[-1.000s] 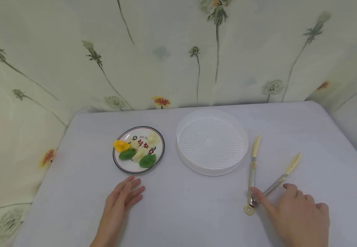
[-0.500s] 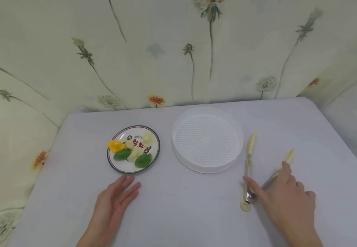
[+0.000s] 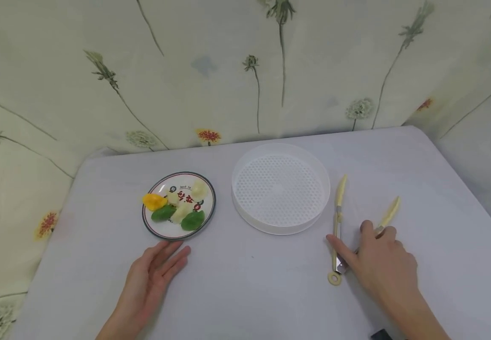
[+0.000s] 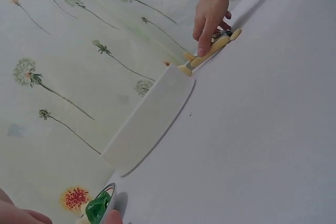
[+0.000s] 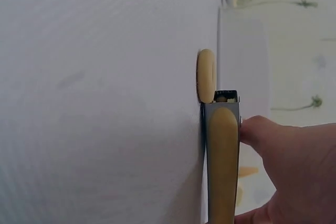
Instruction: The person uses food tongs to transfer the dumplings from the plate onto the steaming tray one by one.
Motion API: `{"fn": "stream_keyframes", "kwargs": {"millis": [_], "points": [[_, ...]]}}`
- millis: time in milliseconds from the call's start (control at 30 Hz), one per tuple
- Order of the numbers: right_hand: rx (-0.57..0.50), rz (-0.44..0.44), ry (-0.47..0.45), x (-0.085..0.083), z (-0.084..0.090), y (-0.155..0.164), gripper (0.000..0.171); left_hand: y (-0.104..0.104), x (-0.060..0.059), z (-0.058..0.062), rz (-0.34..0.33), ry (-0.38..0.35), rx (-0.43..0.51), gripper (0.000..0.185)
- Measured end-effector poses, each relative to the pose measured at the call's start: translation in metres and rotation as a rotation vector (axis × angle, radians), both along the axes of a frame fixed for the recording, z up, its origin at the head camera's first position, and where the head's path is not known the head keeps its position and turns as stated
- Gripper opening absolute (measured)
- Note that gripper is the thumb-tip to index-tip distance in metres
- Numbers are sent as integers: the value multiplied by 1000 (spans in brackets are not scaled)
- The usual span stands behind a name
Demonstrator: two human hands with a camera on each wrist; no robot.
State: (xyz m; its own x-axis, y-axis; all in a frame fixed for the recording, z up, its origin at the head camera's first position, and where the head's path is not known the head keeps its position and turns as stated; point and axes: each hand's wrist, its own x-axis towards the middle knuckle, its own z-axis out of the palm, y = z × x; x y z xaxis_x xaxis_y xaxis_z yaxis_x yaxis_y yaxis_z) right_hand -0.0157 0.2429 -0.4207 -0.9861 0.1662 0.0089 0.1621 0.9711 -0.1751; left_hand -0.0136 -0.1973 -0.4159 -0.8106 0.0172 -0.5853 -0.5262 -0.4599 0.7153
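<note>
On the white table (image 3: 249, 293), to the right of the round steamer tray (image 3: 280, 188), my right hand (image 3: 379, 264) now lies over the tongs (image 3: 338, 226); half a second ago my fingers sat lower on the arms, and they have since crept forward, the thumb pressing the left arm and the index finger reaching over the right one. My fingers curl around the metal near the hinge, grasping the tongs, which still lie flat on the table. The tongs are spread in a V, steel arms with cream-coloured tips pointing away from me and a cream ring at the hinge end nearest me. In the right wrist view my thumb rests against the steel edge beside a cream grip pad, the ring standing just past it. The left tip lies just beside the tray's rim; I cannot tell whether they touch. My left hand (image 3: 154, 276) rests flat and released on the table, fingers straight, much where it was before, just below the patterned plate (image 3: 165, 227). The plate holds green, pale and orange dumplings (image 3: 182, 211) and sits near the tray's left side. Behind the table hangs a floral cloth (image 3: 228, 71).
</note>
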Motion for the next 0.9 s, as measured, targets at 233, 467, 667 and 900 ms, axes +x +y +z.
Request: {"fn": "stream_keyframes", "kwargs": {"millis": [233,467,667,900], "points": [[-27,24,-18,1,0,-3,74,-1,-1,-3,7,2,13,59],[-122,-9,-131,3,0,3,63,-2,1,-4,0,2,19,61],[-162,-29,-153,2,3,10,58,-2,1,-4,4,2,27,61],[-190,-63,-175,-2,4,13,60,-2,2,-4,8,8,17,60]]}}
